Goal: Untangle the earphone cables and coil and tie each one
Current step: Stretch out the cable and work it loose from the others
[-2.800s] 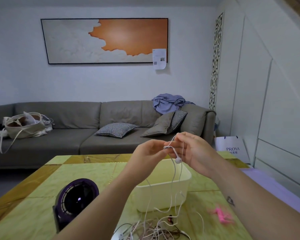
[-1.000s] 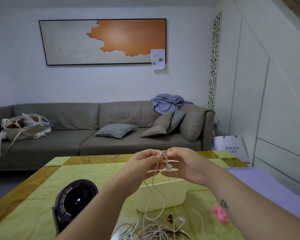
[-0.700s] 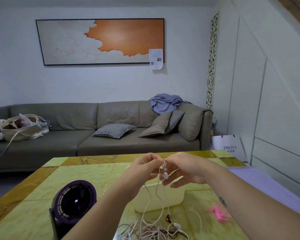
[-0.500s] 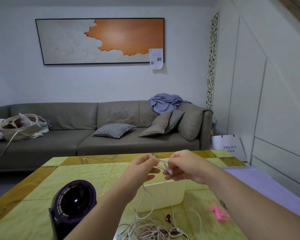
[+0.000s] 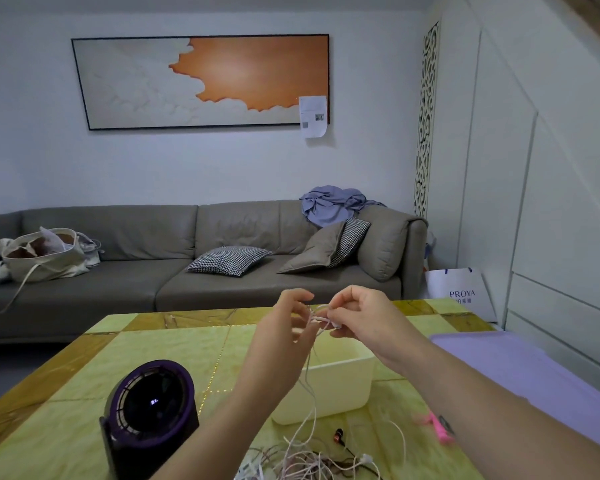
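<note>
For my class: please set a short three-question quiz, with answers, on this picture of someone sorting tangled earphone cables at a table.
1. True or false: the purple fan stands on the table to the left of the white tub.
2. What lies on the table to the right of the tangle of cables? A: a pink object. B: a blue mug. C: scissors.
3. The left hand and right hand hold up a white earphone cable. Where does its hanging part lead?

Key: 1 true. 2 A. 3 Down in front of the white tub into the tangle of cables.
</note>
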